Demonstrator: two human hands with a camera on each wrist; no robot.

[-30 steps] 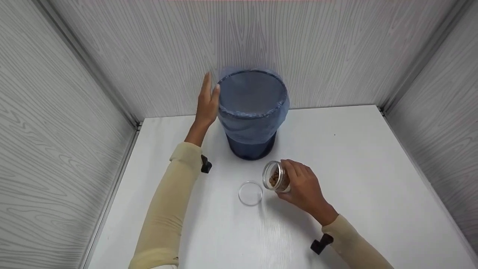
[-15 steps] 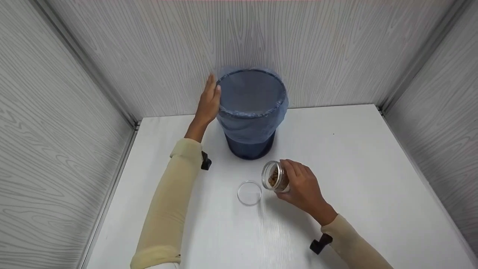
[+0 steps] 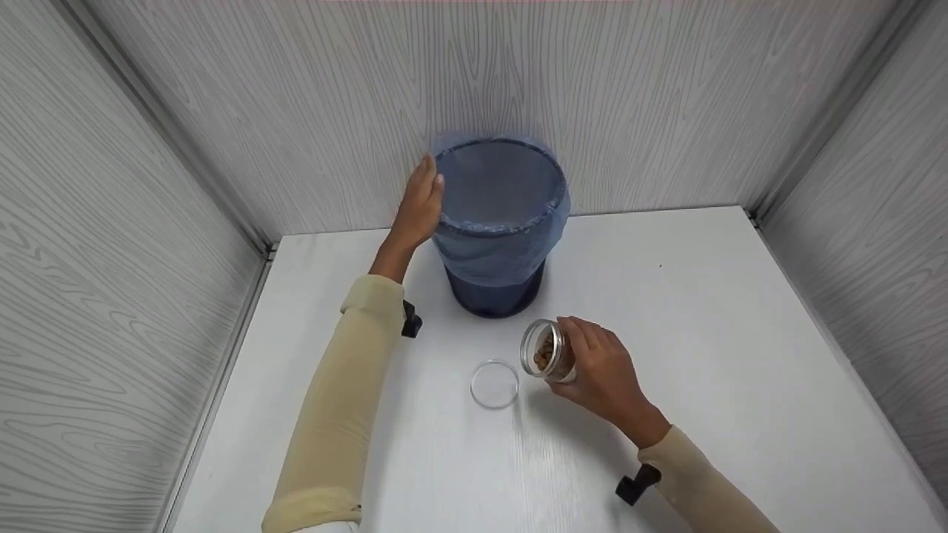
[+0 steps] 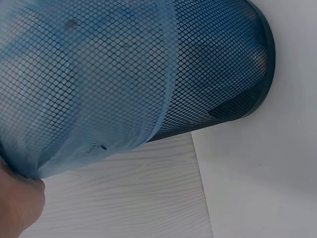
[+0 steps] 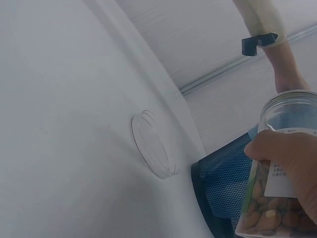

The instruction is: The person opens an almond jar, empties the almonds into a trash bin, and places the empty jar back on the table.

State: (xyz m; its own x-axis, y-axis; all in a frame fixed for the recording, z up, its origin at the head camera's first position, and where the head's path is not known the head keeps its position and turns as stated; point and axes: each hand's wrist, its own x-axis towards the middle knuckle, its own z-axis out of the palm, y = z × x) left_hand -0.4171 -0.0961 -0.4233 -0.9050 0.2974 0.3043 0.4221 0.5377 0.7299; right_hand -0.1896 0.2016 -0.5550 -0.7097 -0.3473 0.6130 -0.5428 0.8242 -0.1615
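My right hand grips an uncapped clear jar, its mouth tipped to the left above the table. Inside are almonds, and a white printed label shows under the thumb in the right wrist view. At the back stands a dark mesh wastebasket lined with a blue plastic bag folded over its rim. Against the left side of that rim rests my left hand, fingers mostly straight; the left wrist view catches only part of it at the bag's edge. A clear round lid lies flat near the jar.
Grey wood-grain panels enclose the white table at the back and on both sides. The wastebasket stands close to the back panel. A tiny dark speck is on the table at the right.
My left hand has slid slightly nearer and to the right along the wastebasket's rim, its fingers drawing closer together. The right hand and the jar stay almost still.
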